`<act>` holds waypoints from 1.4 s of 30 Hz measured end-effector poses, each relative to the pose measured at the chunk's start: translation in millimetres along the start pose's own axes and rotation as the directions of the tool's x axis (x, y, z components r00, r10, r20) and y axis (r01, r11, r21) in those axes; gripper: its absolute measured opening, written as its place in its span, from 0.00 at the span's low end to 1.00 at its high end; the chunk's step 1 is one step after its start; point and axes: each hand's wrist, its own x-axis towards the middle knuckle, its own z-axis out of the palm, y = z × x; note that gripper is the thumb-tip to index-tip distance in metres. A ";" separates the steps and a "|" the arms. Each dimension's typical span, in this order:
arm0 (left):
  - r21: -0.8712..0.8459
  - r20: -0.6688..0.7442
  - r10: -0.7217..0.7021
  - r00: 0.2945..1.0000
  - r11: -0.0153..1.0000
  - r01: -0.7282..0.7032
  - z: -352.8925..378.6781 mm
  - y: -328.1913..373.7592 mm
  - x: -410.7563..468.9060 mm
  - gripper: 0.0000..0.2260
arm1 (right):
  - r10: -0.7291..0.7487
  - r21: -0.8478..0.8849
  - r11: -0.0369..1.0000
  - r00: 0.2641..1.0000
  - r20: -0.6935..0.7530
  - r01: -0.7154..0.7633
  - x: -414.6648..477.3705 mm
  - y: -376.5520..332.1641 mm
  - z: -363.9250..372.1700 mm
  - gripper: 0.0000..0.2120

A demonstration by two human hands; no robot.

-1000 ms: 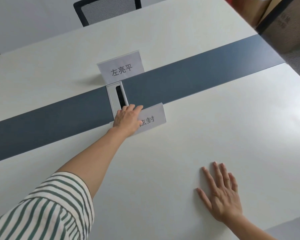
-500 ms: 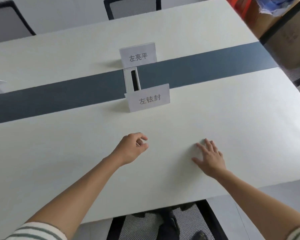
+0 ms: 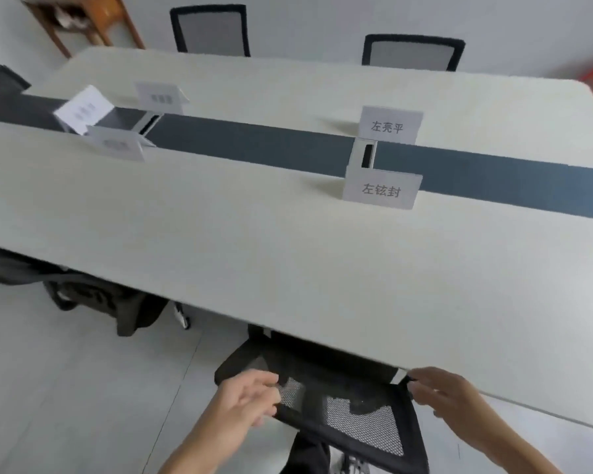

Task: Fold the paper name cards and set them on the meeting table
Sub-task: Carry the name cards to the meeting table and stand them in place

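Your left hand (image 3: 250, 395) is at the left top corner of the black mesh-backed office chair (image 3: 343, 405) tucked under the near edge of the long white desk (image 3: 254, 251); its fingers are curled loosely at the chair's frame, but blur keeps me from telling whether they grip it. Your right hand (image 3: 449, 393) is at the chair's right top corner, fingers bent around the frame edge and touching it. Neither hand holds any paper.

Five folded white paper name cards stand on the desk. The near right card (image 3: 381, 191) stands upright just on your side of the dark grey centre strip (image 3: 254, 145), printed face toward you. The far right card (image 3: 389, 125) stands just beyond the strip, directly behind the first. Between these two sits a silver-framed cable port (image 3: 366, 155), its dark slot open; nothing can be seen inside it.

At the left end, the near left card (image 3: 117, 143), the far left card (image 3: 161, 97) and a tilted end card (image 3: 83, 109) stand close together; their print is too blurred to read.

Two more mesh chairs (image 3: 210, 30) stand beyond the desk.
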 end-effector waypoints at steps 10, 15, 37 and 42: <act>-0.278 -0.339 -0.046 0.940 0.959 -0.054 -53.2 -95.7 -125.3 0.12 | -0.128 -0.011 0.990 0.932 0.340 0.140 -30.5 -94.5 105.3 0.08; -0.393 -0.502 -0.082 0.861 0.909 -0.142 -112.8 -142.9 -169.2 0.09 | -0.197 -0.069 0.964 0.861 0.469 0.258 -33.1 -165.8 184.4 0.07; -0.717 -0.677 -0.552 0.486 0.643 -0.269 -442.9 -348.0 -241.6 0.07 | -0.184 -0.127 0.904 0.642 0.744 0.407 20.4 -438.2 618.8 0.08; -0.677 -0.718 -0.530 0.450 0.681 -0.279 -572.9 -338.6 -230.4 0.07 | -0.199 -0.135 0.880 0.613 0.764 0.455 61.5 -536.0 710.4 0.07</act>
